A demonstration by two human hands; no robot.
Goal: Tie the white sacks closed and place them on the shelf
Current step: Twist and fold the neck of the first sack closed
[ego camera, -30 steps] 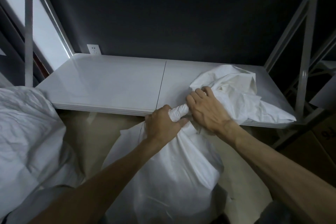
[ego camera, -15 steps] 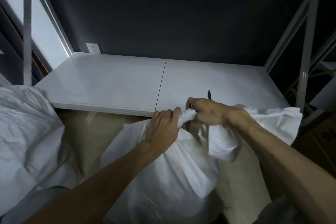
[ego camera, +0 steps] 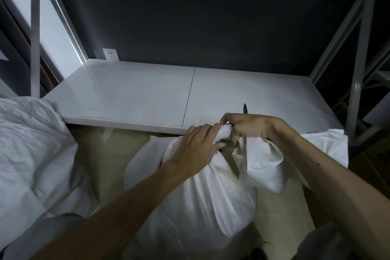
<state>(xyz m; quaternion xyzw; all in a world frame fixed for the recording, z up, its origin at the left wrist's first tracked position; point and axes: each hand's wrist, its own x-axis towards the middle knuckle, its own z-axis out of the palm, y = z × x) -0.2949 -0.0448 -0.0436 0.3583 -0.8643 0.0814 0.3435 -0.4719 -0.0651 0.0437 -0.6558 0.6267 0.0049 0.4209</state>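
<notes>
A full white sack (ego camera: 202, 200) stands on the floor in front of the white shelf (ego camera: 130, 95). Its neck is twisted into a tight rope just below the shelf's front edge. My left hand (ego camera: 198, 148) grips the twisted neck from the left. My right hand (ego camera: 247, 126) pinches the same neck from the right, and the sack's loose top hangs down under my right wrist. A thin dark tie pokes up behind my right hand's fingers. A second white sack (ego camera: 31, 154) lies at the left, partly out of frame.
The shelf has grey metal uprights at the left (ego camera: 34, 27) and right (ego camera: 358, 69). A wall socket (ego camera: 110, 54) sits on the dark wall behind it. A cardboard box (ego camera: 375, 160) stands at the right. Beige floor shows around the sack.
My right hand pulled the sack's loose top off the shelf and down to the right. Both hands have closed in on the twisted neck, and a dark tie now shows behind my right hand.
</notes>
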